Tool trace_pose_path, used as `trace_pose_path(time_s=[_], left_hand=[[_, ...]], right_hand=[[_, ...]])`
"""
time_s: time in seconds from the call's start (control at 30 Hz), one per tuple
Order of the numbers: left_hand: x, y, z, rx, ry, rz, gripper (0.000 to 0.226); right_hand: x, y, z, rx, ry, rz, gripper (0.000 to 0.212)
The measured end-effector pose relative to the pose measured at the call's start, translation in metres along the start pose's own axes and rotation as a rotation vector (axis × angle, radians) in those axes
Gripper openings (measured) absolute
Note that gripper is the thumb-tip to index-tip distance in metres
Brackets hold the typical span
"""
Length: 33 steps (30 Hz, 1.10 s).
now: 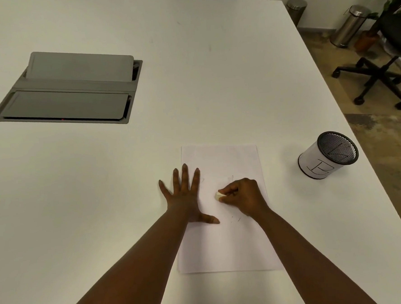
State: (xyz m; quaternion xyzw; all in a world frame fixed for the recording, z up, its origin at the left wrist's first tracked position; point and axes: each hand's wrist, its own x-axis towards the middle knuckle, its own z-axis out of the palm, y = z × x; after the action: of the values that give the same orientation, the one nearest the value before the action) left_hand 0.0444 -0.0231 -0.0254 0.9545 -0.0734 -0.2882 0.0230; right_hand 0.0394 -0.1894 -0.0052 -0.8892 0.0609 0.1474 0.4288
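Left hand presses paper | right hand pinches eraser | white table | bins

White paper and eraser; right of the paper, a white-wrapped black mesh cup; grey hatch.

A large hand-drawn letter "B" — on the mesh cup's white paper wrap

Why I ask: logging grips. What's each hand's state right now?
Left hand: open, flat on the paper's left edge.
Right hand: closed, pinching an eraser.
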Motion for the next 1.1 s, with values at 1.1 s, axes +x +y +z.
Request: trace_pose_path(time_s=[1.1], left_hand=[[-0.001,0.001,-0.003,-0.014,-0.013,0.001,0.141]], right_hand=[[0.027,0.007,-0.016,0.214,0.389,0.141,0.02]])
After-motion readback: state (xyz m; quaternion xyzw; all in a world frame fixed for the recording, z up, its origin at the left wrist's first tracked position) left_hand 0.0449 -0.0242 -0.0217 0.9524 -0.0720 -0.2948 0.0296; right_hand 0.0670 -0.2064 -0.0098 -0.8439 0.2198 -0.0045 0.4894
